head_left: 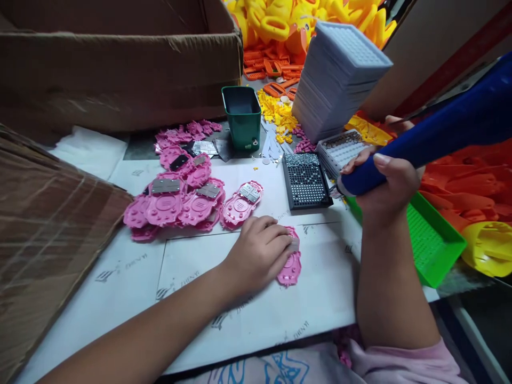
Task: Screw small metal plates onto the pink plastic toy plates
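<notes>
My left hand [260, 250] lies on the white work surface, its fingers curled over the left side of a pink plastic part [291, 272], partly covering it. My right hand [390, 184] is wrapped round a blue electric screwdriver [420, 138], tilted with its bit end down to the left. That end is beside the right edge of a black screw tray [308, 186] holding rows of small silver screws. Just beyond my left hand lies another pink part [242, 204] with a silver metal plate on it. A pile of similar pink parts [166, 208] sits farther left.
A green cup [242, 120] stands behind the screw tray, near a tall leaning stack of pale trays [336, 80]. Cardboard boxes [120, 80] border the left and back. A bright green tray [434, 245] and orange-red parts [468, 186] lie right; yellow parts [276, 21] are heaped behind.
</notes>
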Action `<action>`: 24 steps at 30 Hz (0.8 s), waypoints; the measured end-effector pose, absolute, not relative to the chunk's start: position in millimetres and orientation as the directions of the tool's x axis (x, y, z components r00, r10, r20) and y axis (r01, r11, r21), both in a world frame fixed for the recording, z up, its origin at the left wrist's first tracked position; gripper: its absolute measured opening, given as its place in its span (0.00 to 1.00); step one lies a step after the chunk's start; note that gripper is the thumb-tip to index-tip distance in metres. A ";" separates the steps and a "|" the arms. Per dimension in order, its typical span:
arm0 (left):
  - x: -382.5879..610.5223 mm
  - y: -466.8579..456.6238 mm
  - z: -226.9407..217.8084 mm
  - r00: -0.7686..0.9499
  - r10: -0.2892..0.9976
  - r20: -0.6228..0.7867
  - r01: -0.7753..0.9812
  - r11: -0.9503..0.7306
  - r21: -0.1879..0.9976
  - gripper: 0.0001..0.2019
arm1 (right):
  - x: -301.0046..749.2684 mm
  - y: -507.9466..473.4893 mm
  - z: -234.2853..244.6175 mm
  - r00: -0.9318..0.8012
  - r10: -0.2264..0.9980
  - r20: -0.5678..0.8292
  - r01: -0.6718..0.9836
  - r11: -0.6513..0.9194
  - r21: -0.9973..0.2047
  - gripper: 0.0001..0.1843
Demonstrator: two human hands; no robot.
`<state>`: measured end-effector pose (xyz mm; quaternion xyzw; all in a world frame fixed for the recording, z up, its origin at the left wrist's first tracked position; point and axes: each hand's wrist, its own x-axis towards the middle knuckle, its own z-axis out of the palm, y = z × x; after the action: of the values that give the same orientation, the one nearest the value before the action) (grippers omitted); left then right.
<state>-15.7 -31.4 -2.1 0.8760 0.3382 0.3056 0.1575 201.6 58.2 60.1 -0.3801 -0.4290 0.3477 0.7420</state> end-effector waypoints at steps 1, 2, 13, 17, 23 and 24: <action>-15.7 -31.7 -2.3 0.581 0.690 0.431 0.497 -0.720 0.484 0.07 | 201.3 57.3 61.8 0.397 0.840 0.371 -0.189 0.470 -0.862 0.17; -15.7 -31.9 -2.4 0.580 0.691 0.432 0.496 -0.720 0.485 0.07 | 200.9 56.5 63.5 0.405 0.836 0.372 -0.185 0.473 -0.861 0.19; -16.2 -30.4 2.4 0.573 0.710 0.408 0.515 -0.700 0.495 0.06 | 194.1 53.1 69.9 0.382 0.789 0.482 -0.142 0.565 -0.813 0.23; -16.2 -31.1 3.5 0.567 0.718 0.404 0.519 -0.693 0.501 0.07 | 192.0 50.5 70.1 0.357 0.794 0.492 -0.141 0.567 -0.812 0.17; -16.0 -30.7 3.7 0.565 0.732 0.381 0.531 -0.676 0.511 0.07 | 194.4 48.6 66.9 0.349 0.781 0.518 -0.113 0.583 -0.804 0.03; -16.0 -30.5 3.8 0.567 0.732 0.377 0.530 -0.675 0.513 0.07 | 195.1 49.0 64.8 0.351 0.774 0.527 -0.105 0.592 -0.799 0.05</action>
<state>-16.0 -30.5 3.8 0.8680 0.3636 0.2901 0.1738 195.1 49.0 64.8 -0.3427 -0.4878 0.2940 0.7471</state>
